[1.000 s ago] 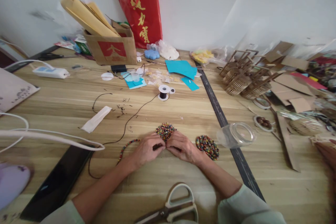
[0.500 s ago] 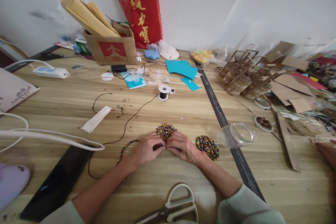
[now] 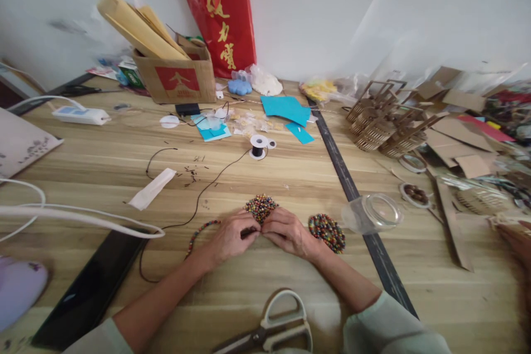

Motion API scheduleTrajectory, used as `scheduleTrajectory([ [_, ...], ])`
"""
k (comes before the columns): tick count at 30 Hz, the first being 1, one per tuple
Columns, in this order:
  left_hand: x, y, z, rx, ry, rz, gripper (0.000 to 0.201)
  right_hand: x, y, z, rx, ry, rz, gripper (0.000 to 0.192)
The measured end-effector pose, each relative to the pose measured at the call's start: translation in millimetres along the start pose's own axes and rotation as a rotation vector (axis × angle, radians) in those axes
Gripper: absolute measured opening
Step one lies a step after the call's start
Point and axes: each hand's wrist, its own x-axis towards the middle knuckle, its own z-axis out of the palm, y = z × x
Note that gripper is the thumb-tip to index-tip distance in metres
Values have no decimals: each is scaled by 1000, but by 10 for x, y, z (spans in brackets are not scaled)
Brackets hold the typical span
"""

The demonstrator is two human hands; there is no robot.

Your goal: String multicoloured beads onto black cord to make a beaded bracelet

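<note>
Beads multicoloured (red, yellow, black mixed), thread black, scissor handles off-white, card blue, bag red-and-gold, tabletop tan wood-grain.

Beyond the wearer's two hands, one bead heap and one spool are counted — to their right, one bead coil, one jar; nearer, one pair of scissors.

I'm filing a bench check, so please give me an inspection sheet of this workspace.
Surface: wood-grain table, dark strip crossing it.
Job's things: bead pile, beaded coil, beaded strand, black cord running from spool.
Clutter: scissors in front, clear jar, dark scraps.
Grips: left hand and right hand close together at the pile; anything held unclear.
Cables: white cable at left, power strip beyond.
Surroundings: cardboard box and red bag by the wall; another person's hand at right edge.
</note>
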Motion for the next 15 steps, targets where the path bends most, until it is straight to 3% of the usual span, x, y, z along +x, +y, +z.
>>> scheduleTrajectory([
  [15, -4, 13, -4, -72, 41, -53, 9, -14, 21, 25, 33, 3, 12, 8],
])
